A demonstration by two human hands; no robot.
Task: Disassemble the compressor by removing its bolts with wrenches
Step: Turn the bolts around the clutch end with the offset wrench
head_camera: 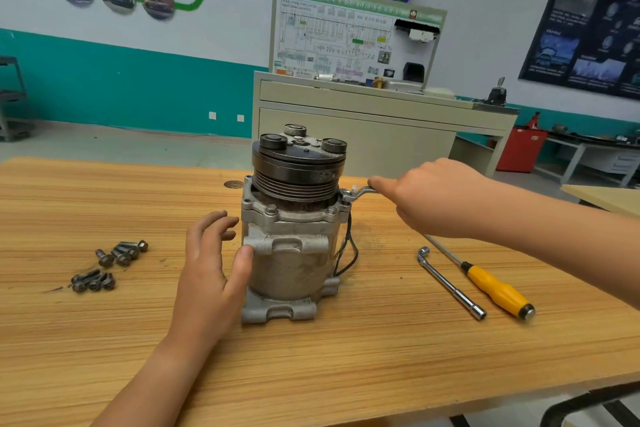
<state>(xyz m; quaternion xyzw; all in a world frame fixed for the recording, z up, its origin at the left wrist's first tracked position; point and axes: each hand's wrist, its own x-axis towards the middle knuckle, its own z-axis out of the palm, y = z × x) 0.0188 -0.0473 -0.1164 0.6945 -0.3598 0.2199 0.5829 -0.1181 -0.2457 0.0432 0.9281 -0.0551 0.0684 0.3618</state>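
I see a compressor (294,253) standing upright near the middle of a wooden worktop (346,357), its dark pulley (299,166) on top.

The left hand (207,270) rests against the left side of the housing, thumb pressed to the metal and fingers loosely spread, holding nothing. The right hand (433,198) reaches in from the right over a small wrench (360,191), whose head sits at the right corner of the upper flange. The index finger lies along the handle. The rest of the handle is hidden under the palm, so I judge, rather than see, that the hand is gripping it.

Two clusters of loose bolts (123,251) lie on the worktop well to the left of the compressor, which suggests a good part of the work is done. At least two flange bolts (271,209) are in place on the front of the flange, and the housing is whole, so the parts have yet to be separated.

To the right lie an L-shaped socket wrench (450,282) and, just beside it, a yellow-handled screwdriver (498,291), both untouched
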